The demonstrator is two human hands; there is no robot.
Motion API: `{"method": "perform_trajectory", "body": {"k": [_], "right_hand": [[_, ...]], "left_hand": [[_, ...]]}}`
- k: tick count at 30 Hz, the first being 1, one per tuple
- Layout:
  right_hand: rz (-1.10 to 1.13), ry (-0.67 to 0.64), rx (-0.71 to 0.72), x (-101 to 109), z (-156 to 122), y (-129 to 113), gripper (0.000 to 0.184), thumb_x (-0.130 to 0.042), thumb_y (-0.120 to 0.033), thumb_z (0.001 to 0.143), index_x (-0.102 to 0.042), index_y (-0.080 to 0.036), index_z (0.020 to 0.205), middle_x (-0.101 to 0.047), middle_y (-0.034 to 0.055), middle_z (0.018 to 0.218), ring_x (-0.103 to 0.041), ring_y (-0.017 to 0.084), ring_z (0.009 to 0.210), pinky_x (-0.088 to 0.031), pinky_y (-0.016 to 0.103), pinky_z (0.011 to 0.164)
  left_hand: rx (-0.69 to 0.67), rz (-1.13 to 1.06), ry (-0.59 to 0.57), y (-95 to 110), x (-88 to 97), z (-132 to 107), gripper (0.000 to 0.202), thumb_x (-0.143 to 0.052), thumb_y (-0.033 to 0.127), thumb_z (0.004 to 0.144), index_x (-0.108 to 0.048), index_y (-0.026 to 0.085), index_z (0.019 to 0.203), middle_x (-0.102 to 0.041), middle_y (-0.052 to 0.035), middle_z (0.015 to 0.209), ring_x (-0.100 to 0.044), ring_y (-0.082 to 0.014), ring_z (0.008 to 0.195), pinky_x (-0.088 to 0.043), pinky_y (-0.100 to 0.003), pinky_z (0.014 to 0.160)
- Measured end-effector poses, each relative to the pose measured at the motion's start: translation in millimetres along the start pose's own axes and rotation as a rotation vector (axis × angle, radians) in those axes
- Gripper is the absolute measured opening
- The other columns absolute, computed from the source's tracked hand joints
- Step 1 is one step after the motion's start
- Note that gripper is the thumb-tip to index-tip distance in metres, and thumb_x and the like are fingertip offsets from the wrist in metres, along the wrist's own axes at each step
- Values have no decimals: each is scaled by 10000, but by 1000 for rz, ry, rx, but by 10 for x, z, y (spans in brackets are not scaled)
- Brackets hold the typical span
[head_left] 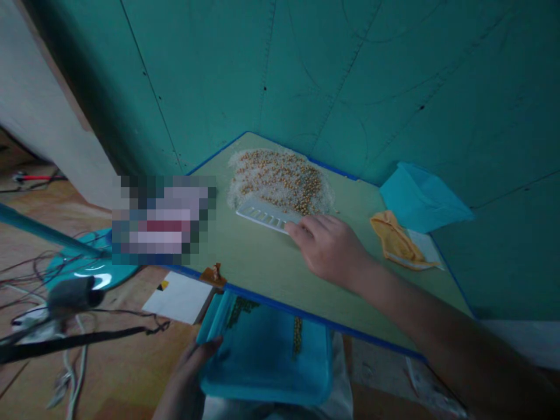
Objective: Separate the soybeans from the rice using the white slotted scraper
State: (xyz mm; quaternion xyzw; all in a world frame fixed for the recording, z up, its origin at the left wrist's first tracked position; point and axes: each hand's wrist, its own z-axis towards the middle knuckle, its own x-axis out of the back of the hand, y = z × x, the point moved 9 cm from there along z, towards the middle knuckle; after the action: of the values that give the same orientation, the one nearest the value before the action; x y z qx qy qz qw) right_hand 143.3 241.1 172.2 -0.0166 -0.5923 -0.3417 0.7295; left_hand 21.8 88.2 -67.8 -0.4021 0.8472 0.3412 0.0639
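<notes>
My right hand (329, 246) rests on the green table (258, 256), fingers closed on a white slotted scraper (264, 216). The scraper's edge lies against a heap of white grains mixed with yellowish-brown beans (280, 179) near the table's far corner. My left hand (189, 373) grips the left rim of a blue tray (266, 356), held below the table's near edge. Two short rows of beans (297, 335) lie in the tray.
A teal wall rises behind the table. A blue bag (422, 198) and a crumpled yellow cloth (397, 240) lie at the right. A blurred patch covers something at the table's left. Cables and a white sheet (178, 297) lie on the wooden floor.
</notes>
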Motion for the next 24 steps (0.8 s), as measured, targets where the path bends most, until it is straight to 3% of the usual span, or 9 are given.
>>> {"method": "perform_trajectory", "body": {"k": [6, 12, 17, 20, 24], "right_hand": [[-52, -28, -48, -119, 98, 176, 302, -319, -142, 852, -536, -164, 1060, -527, 65, 740, -435, 192, 674, -253, 317, 587], [-85, -56, -84, -192, 173, 304, 280, -321, -148, 852, -534, -170, 1032, -534, 59, 762, -458, 192, 684, -246, 312, 581], [-69, -91, -102, -223, 210, 386, 292, -320, -144, 853, -528, -165, 1057, -552, 69, 802, -470, 192, 704, -256, 311, 584], [-29, -114, -84, -234, 194, 339, 282, -335, -146, 853, -530, -166, 1056, -563, 73, 830, -479, 197, 739, -278, 313, 612], [26, -130, -39, -197, 131, 173, 278, -378, -148, 836, -530, -177, 1067, -568, 68, 847, -491, 208, 776, -304, 317, 641]], "left_hand": [[-18, 32, -5, -1, 43, -13, 176, -686, 309, 624, -690, 221, 777, -746, 14, 705, -653, -242, 773, -507, -270, 587], [-124, 57, -48, 134, -39, -39, 137, -684, 283, 635, -702, 205, 747, -747, 0, 705, -656, -282, 789, -526, -314, 619], [-92, 43, -20, 112, -6, -53, 117, -685, 285, 636, -691, 209, 725, -743, 2, 660, -666, -281, 772, -534, -309, 602], [-49, 38, -4, 62, 26, -31, 112, -688, 267, 644, -659, 209, 736, -742, 15, 640, -673, -265, 762, -532, -279, 567], [-43, 17, 19, 29, 93, 18, 221, -726, 298, 588, -648, 214, 777, -734, -13, 660, -669, -312, 720, -535, -354, 537]]}}
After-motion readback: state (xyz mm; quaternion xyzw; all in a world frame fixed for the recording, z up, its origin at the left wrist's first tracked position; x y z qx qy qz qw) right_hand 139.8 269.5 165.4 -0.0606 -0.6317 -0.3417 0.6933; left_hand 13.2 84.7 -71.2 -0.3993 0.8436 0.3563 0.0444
